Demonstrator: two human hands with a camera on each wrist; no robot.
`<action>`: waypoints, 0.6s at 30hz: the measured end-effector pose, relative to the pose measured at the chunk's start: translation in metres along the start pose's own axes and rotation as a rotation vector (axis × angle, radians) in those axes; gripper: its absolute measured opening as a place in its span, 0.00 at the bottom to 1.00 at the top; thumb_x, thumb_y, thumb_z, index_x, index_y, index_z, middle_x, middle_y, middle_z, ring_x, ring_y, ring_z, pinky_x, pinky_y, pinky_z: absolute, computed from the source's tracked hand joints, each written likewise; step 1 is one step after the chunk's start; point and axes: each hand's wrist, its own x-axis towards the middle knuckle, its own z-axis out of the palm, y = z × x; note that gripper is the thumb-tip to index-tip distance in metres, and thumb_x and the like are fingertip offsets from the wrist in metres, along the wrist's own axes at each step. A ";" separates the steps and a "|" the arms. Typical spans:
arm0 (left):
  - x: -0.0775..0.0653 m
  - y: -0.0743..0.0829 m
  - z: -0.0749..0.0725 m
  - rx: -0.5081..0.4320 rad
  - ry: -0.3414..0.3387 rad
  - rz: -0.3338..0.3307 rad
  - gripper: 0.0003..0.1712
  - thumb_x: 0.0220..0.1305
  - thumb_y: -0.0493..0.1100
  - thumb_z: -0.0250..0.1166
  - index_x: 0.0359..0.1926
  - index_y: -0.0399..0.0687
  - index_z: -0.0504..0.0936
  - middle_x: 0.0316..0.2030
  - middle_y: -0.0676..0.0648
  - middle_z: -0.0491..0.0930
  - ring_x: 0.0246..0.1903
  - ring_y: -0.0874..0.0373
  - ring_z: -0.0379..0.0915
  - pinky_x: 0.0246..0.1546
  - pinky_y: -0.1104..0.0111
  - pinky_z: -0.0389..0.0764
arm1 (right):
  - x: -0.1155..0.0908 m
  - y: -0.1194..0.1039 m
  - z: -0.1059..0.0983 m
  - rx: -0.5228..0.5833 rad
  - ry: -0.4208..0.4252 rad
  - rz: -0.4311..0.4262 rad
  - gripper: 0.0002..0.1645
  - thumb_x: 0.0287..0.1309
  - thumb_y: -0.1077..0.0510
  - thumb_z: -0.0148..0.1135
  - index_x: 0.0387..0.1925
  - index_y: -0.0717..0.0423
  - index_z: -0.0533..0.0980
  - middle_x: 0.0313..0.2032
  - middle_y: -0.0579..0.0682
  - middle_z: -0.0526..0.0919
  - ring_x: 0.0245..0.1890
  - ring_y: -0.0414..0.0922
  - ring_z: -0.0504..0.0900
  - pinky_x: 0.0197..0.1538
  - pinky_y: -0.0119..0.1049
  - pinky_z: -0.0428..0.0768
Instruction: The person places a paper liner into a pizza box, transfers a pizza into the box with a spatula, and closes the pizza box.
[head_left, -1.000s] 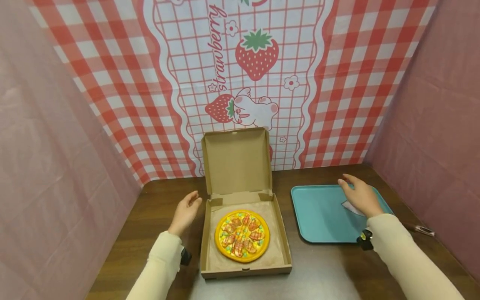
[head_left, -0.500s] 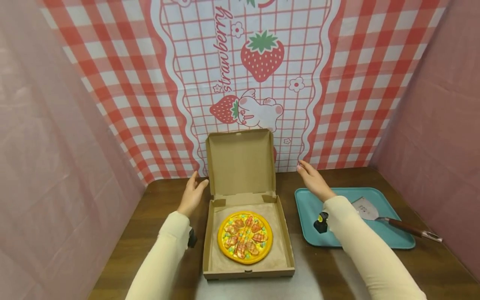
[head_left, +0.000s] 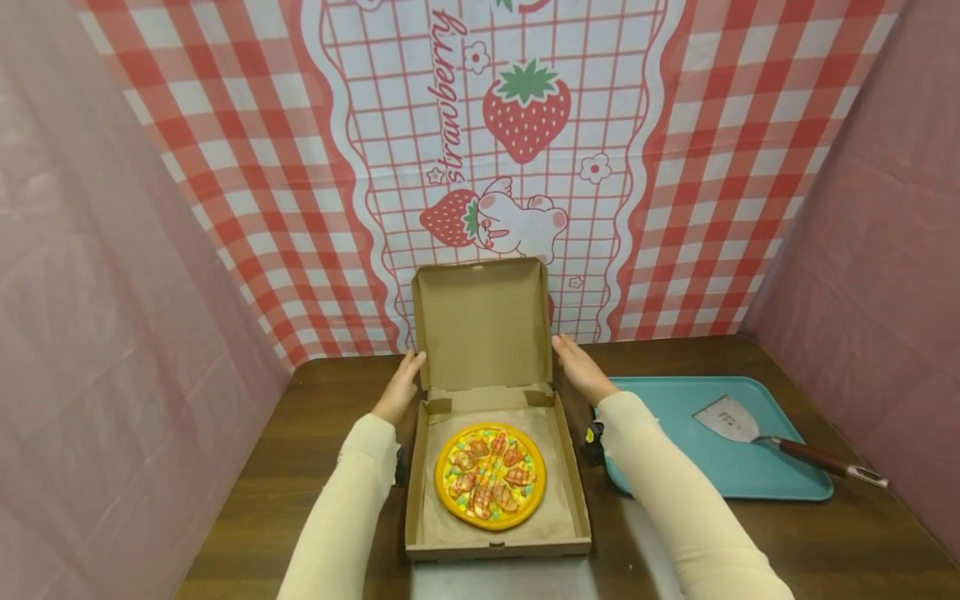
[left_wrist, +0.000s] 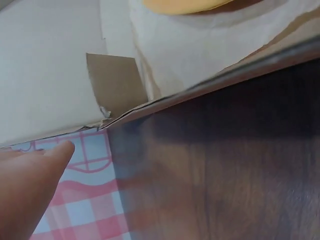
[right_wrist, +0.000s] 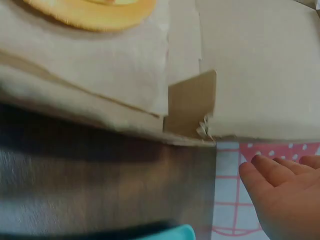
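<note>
A cardboard pizza box (head_left: 495, 546) stands on the table with its lid (head_left: 483, 325) raised upright at the back. Inside, on brown paper, lies a round toy pizza (head_left: 491, 475) with an orange crust. My left hand (head_left: 400, 389) is at the lid's left edge, its fingertips reaching behind that edge. On the other side, my right hand (head_left: 587, 375) is close by the lid's right edge with extended fingers. In the right wrist view the right hand (right_wrist: 290, 195) shows just beyond the cardboard edge, holding nothing. The left wrist view shows part of the left hand (left_wrist: 27, 185) beside the lid.
To the right lies a teal tray (head_left: 675, 400), partly behind the right sleeve. A pizza server (head_left: 727, 419) with a brown handle rests on it, the handle reaching past the tray's right edge. A checked strawberry cloth (head_left: 525, 108) hangs behind the table.
My right hand has moved left from over the tray to the lid's right side, uncovering the pizza server. My left hand has moved up and right to the lid's left edge.
</note>
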 end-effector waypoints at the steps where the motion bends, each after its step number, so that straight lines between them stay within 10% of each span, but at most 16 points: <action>1: 0.001 -0.001 0.001 -0.021 -0.007 0.004 0.43 0.76 0.56 0.39 0.77 0.37 0.31 0.77 0.36 0.28 0.76 0.39 0.25 0.76 0.47 0.38 | 0.001 0.000 0.003 0.019 -0.007 -0.001 0.43 0.76 0.38 0.26 0.77 0.59 0.34 0.77 0.64 0.38 0.75 0.65 0.48 0.75 0.58 0.50; 18: 0.005 -0.008 0.008 -0.099 -0.061 0.011 0.42 0.76 0.55 0.35 0.76 0.36 0.29 0.76 0.34 0.26 0.76 0.37 0.22 0.76 0.48 0.33 | -0.002 -0.009 0.006 0.144 -0.044 0.044 0.43 0.75 0.37 0.24 0.77 0.62 0.36 0.76 0.66 0.38 0.75 0.65 0.46 0.74 0.58 0.53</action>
